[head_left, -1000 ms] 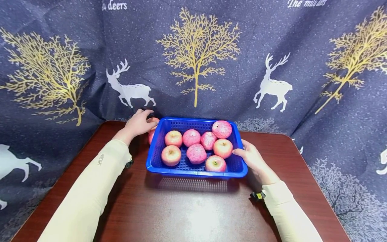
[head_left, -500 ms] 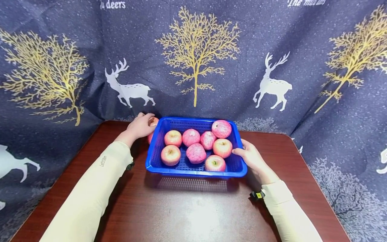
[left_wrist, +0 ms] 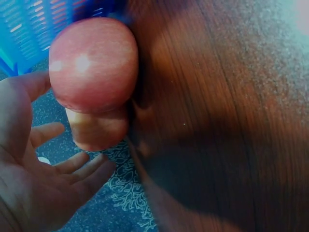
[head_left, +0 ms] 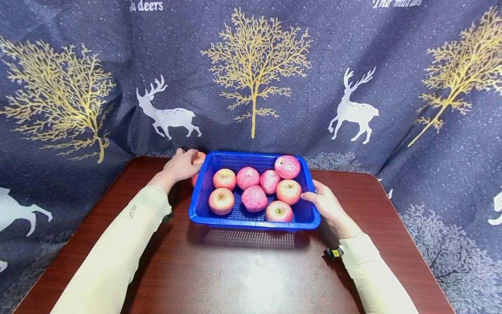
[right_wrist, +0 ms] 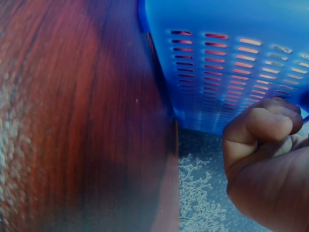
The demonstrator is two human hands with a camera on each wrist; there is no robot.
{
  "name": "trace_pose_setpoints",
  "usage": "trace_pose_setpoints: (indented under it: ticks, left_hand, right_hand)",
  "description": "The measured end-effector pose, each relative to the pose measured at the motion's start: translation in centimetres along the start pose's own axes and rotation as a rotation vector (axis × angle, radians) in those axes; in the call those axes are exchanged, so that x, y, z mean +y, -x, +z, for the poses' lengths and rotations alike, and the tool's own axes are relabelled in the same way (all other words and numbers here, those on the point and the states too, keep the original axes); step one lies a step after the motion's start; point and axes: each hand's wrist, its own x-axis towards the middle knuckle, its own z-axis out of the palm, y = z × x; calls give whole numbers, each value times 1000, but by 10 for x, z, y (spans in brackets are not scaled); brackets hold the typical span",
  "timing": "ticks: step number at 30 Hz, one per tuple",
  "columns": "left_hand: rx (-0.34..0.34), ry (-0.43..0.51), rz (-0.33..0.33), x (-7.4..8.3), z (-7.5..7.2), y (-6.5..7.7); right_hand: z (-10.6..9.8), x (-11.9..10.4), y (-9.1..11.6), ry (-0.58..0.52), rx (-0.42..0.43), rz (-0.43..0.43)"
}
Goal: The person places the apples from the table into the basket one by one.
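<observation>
Beside the left wall of a blue plastic basket stand two red apples, one nearer and one farther back. My left hand reaches over the farther apple from above and the left. Its fingers are spread loosely in the left wrist view, with a gap below that apple, and the thumb passes behind the nearer one. On the basket's right side my right hand grips the rim, thumb over the top and the other fingers curled outside. Several apples lie in the basket.
The basket stands near the back edge of a brown wooden table. Behind it hangs a dark blue cloth printed with deer and golden trees. A small dark device is strapped at the right wrist.
My left hand has come down and a little right onto the farther apple, its raised fingers lowering. The right hand and the basket stay almost in place.
</observation>
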Motion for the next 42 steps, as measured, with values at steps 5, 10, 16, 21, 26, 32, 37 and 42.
trace_pose_setpoints:
  ticks: [5,10,16,21,26,32,37,42]
  left_hand:
    - [10,-3,-21,2,0,5]
    - [3,-3,-22,4,2,7]
    - [-34,-18,32,3,3,7]
    - [-60,-22,74,2,-1,10]
    - [-82,-7,131,2,-4,13]
    - [-113,3,197,0,-3,13]
    - [-171,5,169,0,0,14]
    - [-173,2,167,0,4,16]
  right_hand:
    - [-1,0,0,0,-8,5]
    - [-2,1,-1,16,-10,4]
    - [-1,1,-1,13,-9,5]
    - [-1,0,-2,11,-7,7]
    - [-1,0,-2,13,-1,15]
    - [-1,0,-2,20,1,14]
    - [-1,-1,-1,32,9,12]
    - [-1,0,-1,41,11,7]
